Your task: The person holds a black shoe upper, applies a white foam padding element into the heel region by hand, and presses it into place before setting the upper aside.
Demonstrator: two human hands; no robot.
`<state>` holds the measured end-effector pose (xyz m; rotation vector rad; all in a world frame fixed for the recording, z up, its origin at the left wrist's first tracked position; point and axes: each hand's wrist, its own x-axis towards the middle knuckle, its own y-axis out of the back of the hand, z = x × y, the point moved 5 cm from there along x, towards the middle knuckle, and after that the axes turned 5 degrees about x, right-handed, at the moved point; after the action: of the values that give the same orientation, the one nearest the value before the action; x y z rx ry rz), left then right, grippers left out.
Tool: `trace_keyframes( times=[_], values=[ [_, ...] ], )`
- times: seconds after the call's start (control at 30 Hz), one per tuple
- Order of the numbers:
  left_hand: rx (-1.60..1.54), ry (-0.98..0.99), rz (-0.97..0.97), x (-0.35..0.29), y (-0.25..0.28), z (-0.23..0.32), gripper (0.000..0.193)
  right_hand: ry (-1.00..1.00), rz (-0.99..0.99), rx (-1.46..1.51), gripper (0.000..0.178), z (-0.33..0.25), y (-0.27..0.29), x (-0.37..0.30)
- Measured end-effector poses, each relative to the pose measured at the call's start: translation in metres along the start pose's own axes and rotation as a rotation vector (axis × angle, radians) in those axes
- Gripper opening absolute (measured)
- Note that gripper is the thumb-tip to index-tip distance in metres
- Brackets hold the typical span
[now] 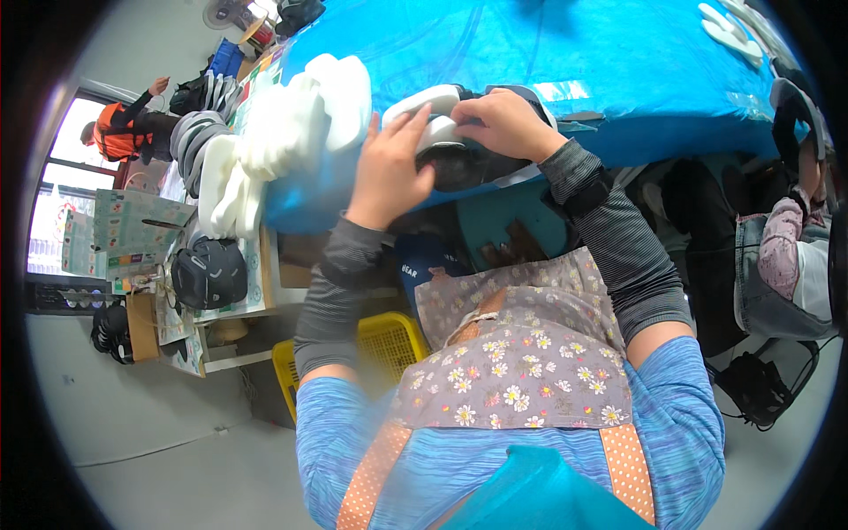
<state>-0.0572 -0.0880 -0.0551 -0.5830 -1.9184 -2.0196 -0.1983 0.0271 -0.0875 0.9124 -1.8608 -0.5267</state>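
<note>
As the wearer leans in at the near edge of the blue-covered table [424, 44], I see both hands over the same small spot. The left hand [389, 172] has its fingers stretched forward and its thumb held away from them, with the fingertips against the far sole [420, 104], a white, rounded one. Just across from it, the right hand [503, 124] bends its thumb and fingers down to the near sole [439, 133], also white; I can't tell whether they are clamped on it. The near sole lies between the two hands, close beside the far sole.

A black piece [455, 168] sits under the near sole's side, between the left thumb and the right wrist. To the left of the left hand, a white pile [283, 132] of soles crowds the table's edge, and farther left are grey soles [196, 146]. Well below the left hand stands a yellow basket [397, 334]. Far off to the right of the right hand, I notice a co-worker's pink sleeve [782, 247], and more white soles [731, 37] lie beyond it on the table.
</note>
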Motion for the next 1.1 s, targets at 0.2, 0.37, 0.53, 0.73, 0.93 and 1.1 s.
trace_keyframes(
  times=[0.2,0.37,0.53,0.73,0.93,1.1],
  values=[
    [-0.083,-0.031,0.138,-0.005,-0.015,0.016,0.079,0.02,0.005,0.041,0.014,-0.003,-0.001,-0.002],
    [-0.238,-0.063,0.051,0.001,-0.016,0.013,0.06,0.035,0.016,0.051,0.014,-0.006,0.002,-0.006],
    [-0.354,-0.045,0.102,0.006,-0.019,0.002,0.045,0.085,0.012,0.053,0.012,-0.01,0.002,-0.008],
    [-0.37,-0.019,0.053,0.006,-0.024,-0.005,0.033,0.089,-0.036,0.022,0.009,-0.011,0.001,-0.01],
    [-0.392,0.049,0.085,0.003,-0.03,-0.006,0.02,-0.059,-0.106,-0.09,0.015,-0.012,0.0,-0.008],
    [-0.416,0.044,0.094,0.004,-0.024,-0.004,0.018,0.0,-0.139,-0.161,0.012,-0.017,-0.001,-0.004]
  ],
)
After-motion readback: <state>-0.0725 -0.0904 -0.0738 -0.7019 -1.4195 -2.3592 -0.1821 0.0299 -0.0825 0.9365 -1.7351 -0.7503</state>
